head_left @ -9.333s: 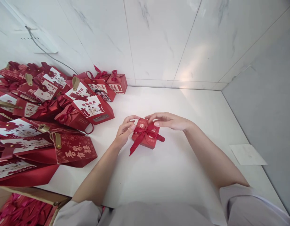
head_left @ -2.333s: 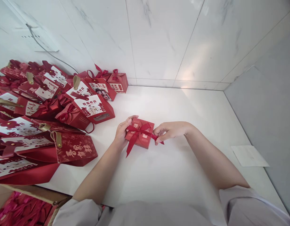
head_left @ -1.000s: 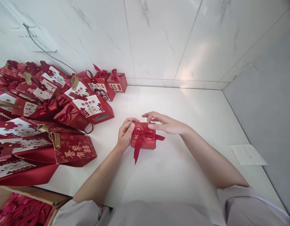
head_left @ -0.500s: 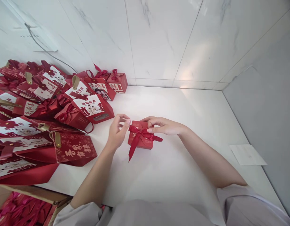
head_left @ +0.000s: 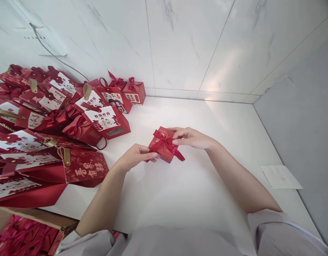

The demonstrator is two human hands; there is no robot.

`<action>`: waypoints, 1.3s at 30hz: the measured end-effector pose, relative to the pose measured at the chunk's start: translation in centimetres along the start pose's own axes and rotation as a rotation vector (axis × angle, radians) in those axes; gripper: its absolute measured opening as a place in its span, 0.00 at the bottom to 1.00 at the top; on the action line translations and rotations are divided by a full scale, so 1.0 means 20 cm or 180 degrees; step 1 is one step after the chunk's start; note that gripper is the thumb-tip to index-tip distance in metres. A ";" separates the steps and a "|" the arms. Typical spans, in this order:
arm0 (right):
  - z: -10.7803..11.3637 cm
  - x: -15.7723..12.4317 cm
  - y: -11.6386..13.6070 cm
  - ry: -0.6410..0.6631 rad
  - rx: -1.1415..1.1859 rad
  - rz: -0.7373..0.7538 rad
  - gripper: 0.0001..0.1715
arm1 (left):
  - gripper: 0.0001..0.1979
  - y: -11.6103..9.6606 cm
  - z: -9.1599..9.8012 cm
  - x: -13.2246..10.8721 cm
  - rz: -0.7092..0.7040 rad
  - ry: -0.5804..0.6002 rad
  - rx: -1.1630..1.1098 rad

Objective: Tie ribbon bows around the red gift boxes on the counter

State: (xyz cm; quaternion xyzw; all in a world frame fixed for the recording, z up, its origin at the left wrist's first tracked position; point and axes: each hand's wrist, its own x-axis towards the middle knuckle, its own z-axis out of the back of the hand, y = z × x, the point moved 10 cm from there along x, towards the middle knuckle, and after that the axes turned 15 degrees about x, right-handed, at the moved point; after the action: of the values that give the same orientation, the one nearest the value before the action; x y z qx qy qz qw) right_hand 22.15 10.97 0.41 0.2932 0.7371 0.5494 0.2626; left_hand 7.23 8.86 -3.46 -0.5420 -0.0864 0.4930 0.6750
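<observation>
A small red gift box with a dark red ribbon bow is held over the white table, turned at a slant. My right hand grips its upper right side, thumb on the front near the bow and fingers behind. At the lower left corner my left hand is closed, its thumb and fingers pinching the ribbon tail and the box edge. Most of that ribbon tail is hidden by the left hand.
Many red gift boxes and bags crowd the left side of the white table. A cardboard box with red ribboned boxes stands at the lower left. A white paper lies at the right edge; a tiled wall rises behind.
The gift box has tilted and moved slightly right and up. My left hand, near its upper left corner before, has moved down and closed at its lower left.
</observation>
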 end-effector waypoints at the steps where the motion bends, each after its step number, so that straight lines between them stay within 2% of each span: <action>1: 0.01 0.00 0.00 -0.0021 0.0028 -0.0009 0.15 | 0.16 0.00 0.01 0.01 -0.0011 -0.0055 -0.0090; 4: 0.04 0.00 -0.01 -0.0066 0.0063 -0.0040 0.17 | 0.17 0.00 0.02 0.01 -0.0047 -0.0130 -0.0305; 9: 0.09 0.00 -0.02 -0.0177 0.0065 -0.0023 0.18 | 0.14 -0.01 0.01 0.02 -0.0233 0.0046 -0.0438; 14: 0.08 0.01 -0.03 -0.0073 0.0096 -0.0030 0.18 | 0.14 -0.01 0.03 0.03 -0.0305 0.0092 -0.0345; 21: 0.11 0.02 -0.05 -0.0258 -0.0022 -0.0093 0.17 | 0.15 0.00 0.04 0.03 -0.0288 0.0119 -0.0088; 23: 0.09 0.02 -0.03 -0.0291 -0.0086 -0.0025 0.17 | 0.16 0.01 0.03 0.02 -0.0250 0.0246 0.0171; 26: 0.07 0.01 0.02 -0.0366 -0.0156 0.0156 0.17 | 0.15 0.04 0.01 -0.01 -0.0175 0.0645 0.0518; 30: 0.12 -0.01 0.08 -0.0769 -0.0175 0.0388 0.18 | 0.13 0.10 0.03 -0.09 -0.0088 0.1120 0.0919; 32: 0.16 -0.02 0.09 -0.0945 -0.0182 0.0409 0.19 | 0.16 0.12 0.08 -0.10 -0.0037 0.0963 0.1156; 35: 0.21 -0.04 0.06 -0.1002 -0.0443 0.0147 0.21 | 0.25 0.10 0.20 -0.07 -0.0083 0.0054 0.1203; 36: 0.22 -0.05 0.04 -0.0989 -0.0598 -0.0001 0.22 | 0.30 0.08 0.21 -0.05 -0.0190 -0.0199 0.1132; 37: 0.24 -0.06 0.03 -0.1012 -0.0768 -0.0139 0.23 | 0.36 0.06 0.20 -0.03 -0.0350 -0.0352 0.1045; 39: 0.28 -0.10 0.03 -0.1207 -0.1155 -0.0330 0.24 | 0.47 0.01 0.14 0.01 -0.0732 -0.0424 0.0889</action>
State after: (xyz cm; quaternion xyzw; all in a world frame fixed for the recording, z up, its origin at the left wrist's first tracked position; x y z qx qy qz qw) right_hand 27.54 13.40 -0.30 0.3008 0.5782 0.5936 0.4721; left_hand 5.42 10.77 -2.62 -0.3957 -0.1230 0.4546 0.7884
